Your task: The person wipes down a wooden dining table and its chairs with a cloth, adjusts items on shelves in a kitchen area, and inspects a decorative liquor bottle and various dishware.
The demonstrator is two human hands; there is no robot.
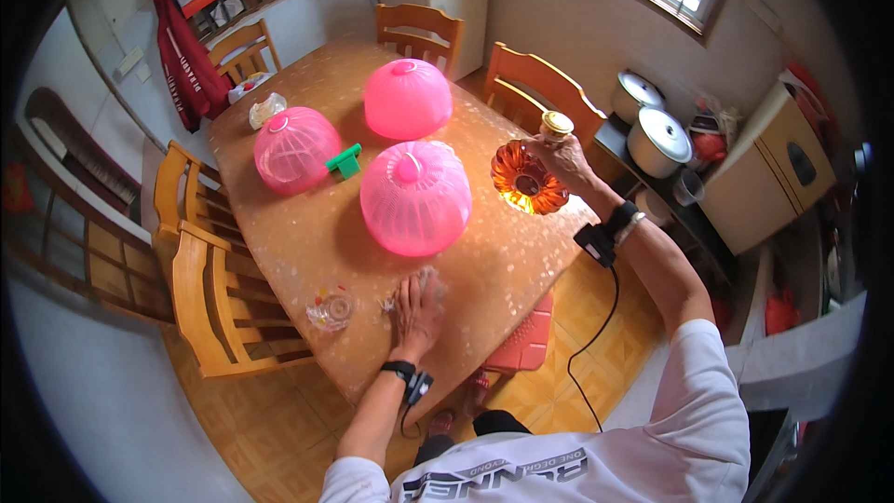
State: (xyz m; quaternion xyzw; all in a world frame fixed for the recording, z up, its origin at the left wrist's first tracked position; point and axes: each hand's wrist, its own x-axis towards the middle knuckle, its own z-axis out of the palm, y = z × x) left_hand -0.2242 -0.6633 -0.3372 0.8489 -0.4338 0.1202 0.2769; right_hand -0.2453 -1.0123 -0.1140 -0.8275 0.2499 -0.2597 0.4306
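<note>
My right hand (564, 159) grips the neck of an amber glass bottle (529, 178) with a gold cap, over the right side of the wooden table (279, 223). A greyish cloth (431, 286) lies under my left hand (418, 307), which presses flat on the tabletop. Left of that hand is a clear glass dish (334, 312) with small coloured bits beside it. Three pink mesh domed food covers stand farther in: a near one (415, 202), a left one (297, 154) and a far one (408, 101). A green plastic clip-like object (344, 161) lies between two of them.
Wooden chairs (209, 300) stand round the table, and a red plastic stool (524, 339) is by its near right edge. Lidded pots (658, 142) sit on a side counter at right. A crumpled clear plastic bag (267, 110) lies at the table's far left. A black cable (583, 349) hangs from my right wrist.
</note>
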